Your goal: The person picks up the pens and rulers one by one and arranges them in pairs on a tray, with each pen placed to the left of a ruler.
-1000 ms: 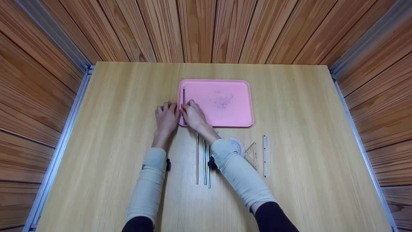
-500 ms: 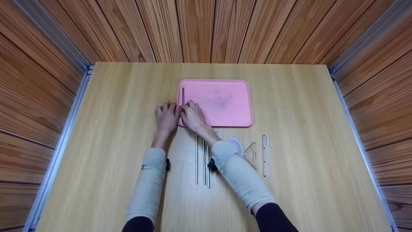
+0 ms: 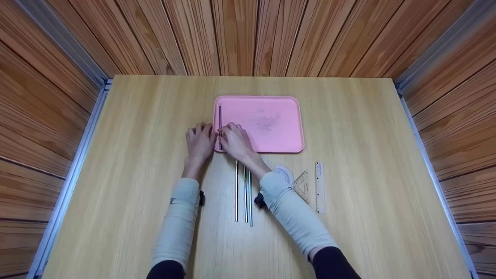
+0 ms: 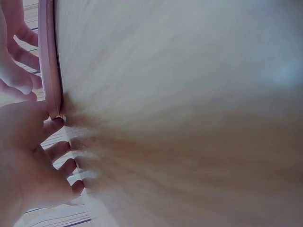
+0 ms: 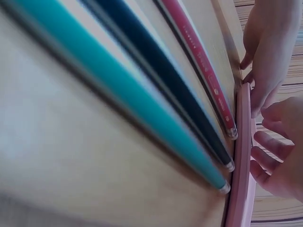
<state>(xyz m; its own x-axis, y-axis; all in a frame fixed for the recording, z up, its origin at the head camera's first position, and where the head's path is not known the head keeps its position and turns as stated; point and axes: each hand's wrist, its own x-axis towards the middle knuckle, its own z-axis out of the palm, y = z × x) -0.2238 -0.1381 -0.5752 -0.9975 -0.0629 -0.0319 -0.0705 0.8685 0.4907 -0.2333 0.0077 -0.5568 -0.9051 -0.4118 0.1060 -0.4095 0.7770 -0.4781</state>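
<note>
A pink tray lies on the table, with a dark pencil along the inside of its left edge. My left hand grips the tray's left rim near the front corner, thumb over the rim and fingers outside with their tips down on the table. Over the pencil's near end is my right hand, its fingertips close beside it. Seen in the right wrist view, the right fingers are spread loosely just past the rim, with nothing between them.
In front of the tray lie a red pencil, a dark pencil and a teal pencil. A protractor, a set square and a ruler lie right of them. Faint dark marks show on the tray.
My right hand has moved slightly right and nearer to me, and more of the pencil's near end shows. My left hand has stayed at the rim.
</note>
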